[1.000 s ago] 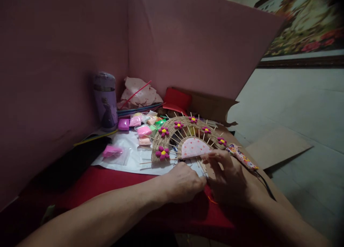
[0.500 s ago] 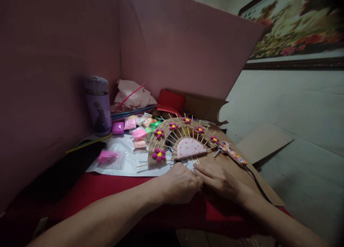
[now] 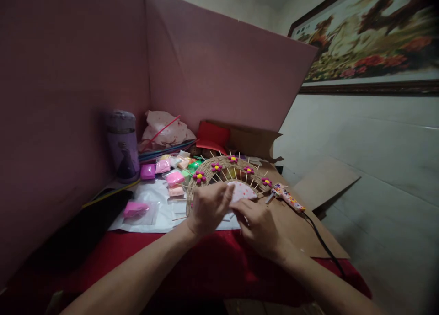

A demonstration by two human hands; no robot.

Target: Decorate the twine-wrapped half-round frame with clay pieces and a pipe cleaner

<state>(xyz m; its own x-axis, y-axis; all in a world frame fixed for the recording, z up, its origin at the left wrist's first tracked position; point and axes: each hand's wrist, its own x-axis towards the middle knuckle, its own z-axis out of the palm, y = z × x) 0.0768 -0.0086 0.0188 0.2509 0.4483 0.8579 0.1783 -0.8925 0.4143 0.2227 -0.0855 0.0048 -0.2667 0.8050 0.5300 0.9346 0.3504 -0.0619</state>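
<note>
Panels in smooth pink (image 3: 222, 68): standing beyond both hands, and reaching far to their left.
Red cloth-covered table (image 3: 212, 274): spread under the forearms, on the near side of the hands.
Flat brown cardboard sheet (image 3: 308, 237): lying to the right of the right hand.
Semicircular twine-wrapped piece with thin pale sticks (image 3: 224, 163): right at the hands, just beyond them, its lower left partly hidden by the left one.
Left hand (image 3: 209, 207): fingers curled well in, thumb raised; whether it grips anything, I cannot tell.
Right hand (image 3: 259, 223): fingers bent, half closed, tips beside the left thumb; any hold is hidden too.
Tall purple bottle (image 3: 124, 155): upright, beyond the left forearm.
Flower-patterned glue gun (image 3: 288, 198): out of hand, resting beyond the right hand.
Spotted pink-and-white half-disc (image 3: 243, 191): just beyond the fingertips.
Small magenta-and-yellow flowers (image 3: 233, 159): along the twine, beyond the hands.
Fingertip work: close handling at the half-disc's near edge, by my reading; the next move calls for a light touch, clear of the sticks.
</note>
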